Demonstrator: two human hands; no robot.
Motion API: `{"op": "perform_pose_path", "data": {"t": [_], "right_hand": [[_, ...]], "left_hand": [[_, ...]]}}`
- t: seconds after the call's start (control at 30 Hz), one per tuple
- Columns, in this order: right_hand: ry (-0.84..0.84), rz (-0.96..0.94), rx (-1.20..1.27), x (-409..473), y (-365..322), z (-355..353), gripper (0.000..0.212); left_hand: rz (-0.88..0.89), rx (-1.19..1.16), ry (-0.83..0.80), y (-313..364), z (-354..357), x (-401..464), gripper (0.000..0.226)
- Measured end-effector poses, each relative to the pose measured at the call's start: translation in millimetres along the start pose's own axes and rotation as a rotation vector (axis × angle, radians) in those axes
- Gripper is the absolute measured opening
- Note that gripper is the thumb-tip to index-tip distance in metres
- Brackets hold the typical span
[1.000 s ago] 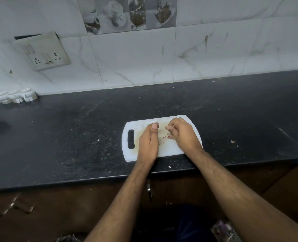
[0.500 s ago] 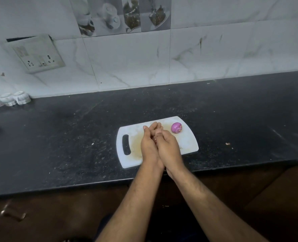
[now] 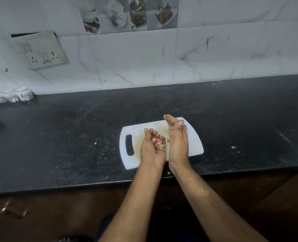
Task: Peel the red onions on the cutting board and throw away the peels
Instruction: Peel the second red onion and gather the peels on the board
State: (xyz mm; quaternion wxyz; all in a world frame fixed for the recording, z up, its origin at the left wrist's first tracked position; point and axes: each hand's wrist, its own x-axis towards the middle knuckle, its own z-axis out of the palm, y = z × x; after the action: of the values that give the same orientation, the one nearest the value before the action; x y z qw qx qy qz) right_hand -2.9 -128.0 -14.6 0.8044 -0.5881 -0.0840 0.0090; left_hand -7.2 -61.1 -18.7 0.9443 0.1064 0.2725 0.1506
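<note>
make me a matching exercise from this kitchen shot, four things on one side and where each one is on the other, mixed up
Things:
1. pale pinkish onion peels
2. small purple-red peeled onion
3. white plastic cutting board with a handle slot
4. white wall socket plate

Places:
A. on the tiled wall at upper left
B. flat on the black stone countertop
C. cupped in the left hand
D. on the board's far corner, mostly hidden behind the straight-fingered right hand

Pairs: 1-C, 2-D, 3-B, 4-A

Single head-worn view, forward and down, near the countertop (image 3: 75, 140).
</note>
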Motion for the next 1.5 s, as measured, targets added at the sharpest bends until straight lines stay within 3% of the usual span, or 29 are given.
{"op": "perform_pose_path", "data": {"t": [0.07,0.2,0.33,0.4,0.47,0.57,0.67,0.83,0.9,1.0,1.1,1.27,1.5], "right_hand": [[0.016,-0.044,-0.184,11.9,-1.2,-16.0,0.046],[-0.185,-0.094,-0.927,22.0,5.7,-54.6,0.034],[-0.496,-0.226,-1.282,9.6,19.5,-49.0,0.058],[-0.629,-0.283,-1.298,6.0,22.5,-35.1,0.059],[-0.612,-0.252,-1.16,5.1,20.4,-28.7,0.053],[-0.308,-0.185,-0.87,10.5,9.0,-38.5,0.038],[-0.129,-0.178,-0.898,14.4,-4.2,-53.0,0.037],[-0.379,-0.134,-1.123,-6.2,15.4,-31.5,0.05],[-0.441,-0.16,-1.052,-4.8,22.6,-20.3,0.052],[-0.34,-0.167,-0.854,8.6,17.7,-17.7,0.052],[-0.258,-0.196,-0.894,30.9,13.5,-30.6,0.047],[-0.821,-0.268,-1.111,33.1,21.5,-41.2,0.039],[-0.814,-0.395,-1.269,30.3,9.9,-59.6,0.032]], "left_hand": [[0.041,-0.003,-0.018,8.6,1.2,7.8,0.027],[0.103,0.03,-0.092,27.7,-3.9,21.0,0.025],[0.118,-0.032,-0.17,31.6,-12.6,24.0,0.026],[0.116,-0.036,-0.214,29.8,-19.1,22.8,0.026],[0.122,-0.043,-0.245,31.5,-24.5,20.4,0.025],[0.143,-0.065,-0.239,36.5,-28.2,20.3,0.025],[0.151,-0.057,-0.235,35.7,-26.7,19.9,0.026],[0.169,0.009,-0.224,31.9,-24.8,18.6,0.027],[0.176,0.023,-0.222,32.4,-24.8,19.5,0.028],[0.174,0.037,-0.223,32.0,-25.7,19.7,0.029],[0.172,0.028,-0.243,32.5,-25.3,20.4,0.029],[0.179,-0.006,-0.261,33.3,-26.3,23.7,0.034],[0.185,0.002,-0.243,33.0,-28.3,23.6,0.035]]}}
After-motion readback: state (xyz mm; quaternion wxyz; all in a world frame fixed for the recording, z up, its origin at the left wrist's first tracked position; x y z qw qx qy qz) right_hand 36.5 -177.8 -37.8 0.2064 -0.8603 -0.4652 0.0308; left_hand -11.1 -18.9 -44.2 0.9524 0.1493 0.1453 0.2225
